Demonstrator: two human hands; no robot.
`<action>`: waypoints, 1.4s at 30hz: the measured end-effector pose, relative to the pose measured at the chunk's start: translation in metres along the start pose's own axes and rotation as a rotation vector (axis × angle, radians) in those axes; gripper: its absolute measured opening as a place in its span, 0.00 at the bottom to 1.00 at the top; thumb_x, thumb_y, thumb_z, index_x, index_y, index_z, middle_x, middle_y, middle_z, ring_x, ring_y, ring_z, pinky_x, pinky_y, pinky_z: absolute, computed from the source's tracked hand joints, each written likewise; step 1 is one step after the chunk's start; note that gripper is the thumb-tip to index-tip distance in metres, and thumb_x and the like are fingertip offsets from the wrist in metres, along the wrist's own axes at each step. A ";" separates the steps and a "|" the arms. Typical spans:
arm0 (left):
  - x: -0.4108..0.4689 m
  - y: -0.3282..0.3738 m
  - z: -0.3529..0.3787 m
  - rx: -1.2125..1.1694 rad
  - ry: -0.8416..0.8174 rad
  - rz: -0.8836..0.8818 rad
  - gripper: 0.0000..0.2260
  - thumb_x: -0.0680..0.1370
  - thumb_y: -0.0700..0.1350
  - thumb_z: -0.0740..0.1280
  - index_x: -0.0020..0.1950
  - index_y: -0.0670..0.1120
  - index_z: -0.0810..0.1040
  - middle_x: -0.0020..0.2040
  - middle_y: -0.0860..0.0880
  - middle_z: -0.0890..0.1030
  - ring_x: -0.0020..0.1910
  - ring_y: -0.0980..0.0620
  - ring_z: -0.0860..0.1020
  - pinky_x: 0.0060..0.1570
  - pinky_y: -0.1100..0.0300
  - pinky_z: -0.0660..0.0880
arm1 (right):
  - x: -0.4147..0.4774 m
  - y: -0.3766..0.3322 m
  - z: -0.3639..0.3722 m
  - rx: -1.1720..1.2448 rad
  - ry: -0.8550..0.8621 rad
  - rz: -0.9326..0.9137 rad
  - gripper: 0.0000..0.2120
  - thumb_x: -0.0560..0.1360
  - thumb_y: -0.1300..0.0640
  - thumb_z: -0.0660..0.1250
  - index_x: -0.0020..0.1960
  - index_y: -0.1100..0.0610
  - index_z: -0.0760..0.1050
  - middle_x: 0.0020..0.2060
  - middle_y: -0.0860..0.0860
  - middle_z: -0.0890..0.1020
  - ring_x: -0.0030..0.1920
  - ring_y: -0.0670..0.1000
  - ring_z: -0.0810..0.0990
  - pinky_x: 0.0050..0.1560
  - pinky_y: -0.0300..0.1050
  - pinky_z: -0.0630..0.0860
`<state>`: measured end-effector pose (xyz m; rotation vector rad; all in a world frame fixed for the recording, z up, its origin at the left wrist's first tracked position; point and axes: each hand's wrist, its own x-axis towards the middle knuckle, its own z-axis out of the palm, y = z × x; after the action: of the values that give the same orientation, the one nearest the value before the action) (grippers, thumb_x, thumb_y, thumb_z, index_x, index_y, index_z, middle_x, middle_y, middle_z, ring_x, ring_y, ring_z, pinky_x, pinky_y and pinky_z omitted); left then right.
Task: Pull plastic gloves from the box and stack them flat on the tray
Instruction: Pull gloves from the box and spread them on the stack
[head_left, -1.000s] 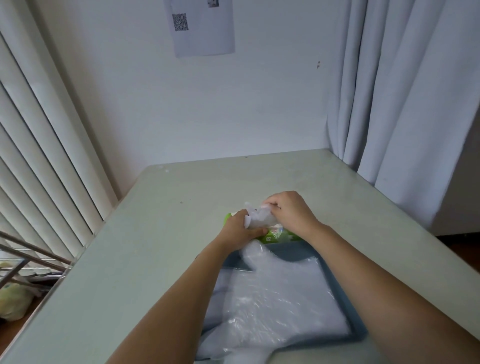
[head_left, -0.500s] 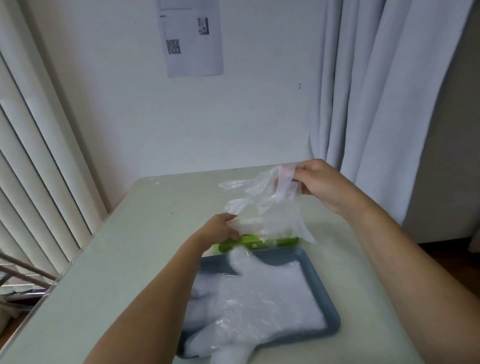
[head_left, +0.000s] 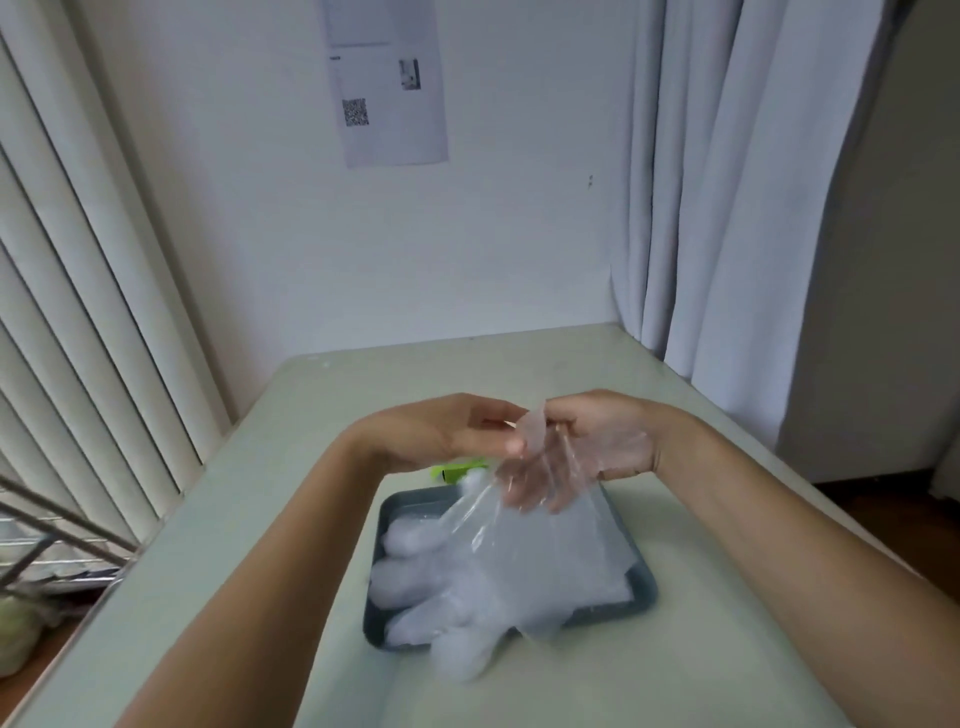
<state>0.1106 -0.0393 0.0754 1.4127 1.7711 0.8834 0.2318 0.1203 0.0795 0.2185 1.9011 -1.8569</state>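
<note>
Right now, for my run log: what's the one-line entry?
state: glove out of box, held over tray | left hand: pinches it | right hand: grips it | tray: stacked gloves

Clear glove (head_left: 480, 519) held above grey tray (head_left: 645, 597) of stacked gloves (head_left: 467, 587), green box (head_left: 457, 472) behind

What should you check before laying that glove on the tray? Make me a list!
1. The new glove is clear of the green box: ok.
2. The left hand and right hand both pinch its top: ok.
3. Glove spread flat: not ok, it hangs crumpled.
4. The tray sits under it: ok.
5. The stack stays inside the tray: not ok, fingers poke over the near rim.
</note>
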 end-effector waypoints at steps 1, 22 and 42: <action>0.001 -0.001 0.005 0.013 0.009 -0.018 0.26 0.69 0.57 0.73 0.62 0.45 0.77 0.57 0.48 0.82 0.57 0.50 0.79 0.65 0.53 0.70 | 0.002 0.003 0.003 -0.019 -0.016 0.021 0.14 0.77 0.55 0.57 0.49 0.64 0.75 0.47 0.61 0.83 0.47 0.58 0.83 0.42 0.44 0.80; -0.025 -0.022 0.030 -0.256 0.496 -0.146 0.08 0.77 0.43 0.68 0.40 0.40 0.78 0.28 0.50 0.74 0.27 0.53 0.70 0.33 0.62 0.68 | -0.006 0.063 -0.009 0.469 0.298 -0.310 0.08 0.62 0.65 0.77 0.39 0.64 0.82 0.37 0.57 0.84 0.37 0.55 0.85 0.37 0.47 0.83; -0.021 -0.090 0.045 0.227 0.412 -0.701 0.13 0.72 0.46 0.70 0.31 0.44 0.73 0.27 0.49 0.74 0.26 0.52 0.70 0.30 0.64 0.69 | 0.063 0.111 -0.023 -0.785 0.912 -0.085 0.14 0.78 0.52 0.63 0.35 0.55 0.71 0.33 0.51 0.78 0.37 0.53 0.76 0.36 0.42 0.67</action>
<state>0.1067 -0.0718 -0.0220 0.6433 2.5095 0.6198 0.2189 0.1376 -0.0486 0.8120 3.1076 -0.9309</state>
